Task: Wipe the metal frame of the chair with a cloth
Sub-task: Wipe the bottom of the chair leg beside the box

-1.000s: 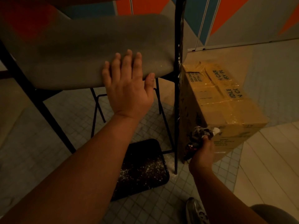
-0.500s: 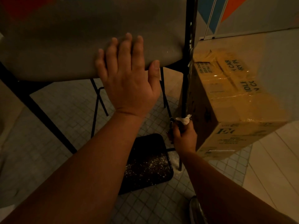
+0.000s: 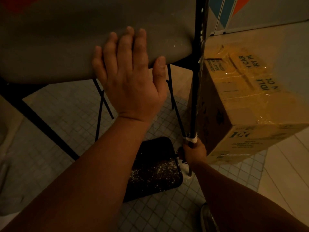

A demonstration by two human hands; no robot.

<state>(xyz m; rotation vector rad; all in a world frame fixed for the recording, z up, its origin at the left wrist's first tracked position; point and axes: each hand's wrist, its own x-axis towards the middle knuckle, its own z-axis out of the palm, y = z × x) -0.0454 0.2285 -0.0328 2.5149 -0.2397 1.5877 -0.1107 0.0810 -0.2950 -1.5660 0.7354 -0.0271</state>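
A chair with a grey seat (image 3: 55,41) stands on a thin black metal frame. My left hand (image 3: 128,76) lies flat on the seat's front edge, fingers straight, thumb hooked at the rim. Low on the right front leg (image 3: 194,97), my right hand (image 3: 194,152) grips a whitish cloth (image 3: 191,139) wrapped round the leg. Most of the cloth is hidden inside the fist. White specks cling to the upper part of that leg.
A taped cardboard box (image 3: 247,104) stands right against the leg. A black tray (image 3: 155,171) dusted with white powder lies on the small-tiled floor under the chair. A shoe (image 3: 206,218) shows at the bottom. More black legs (image 3: 100,106) cross behind.
My right hand with the cloth came in from beside the box onto the right front leg and slid down it. My left hand stayed on the seat; the view moved closer.
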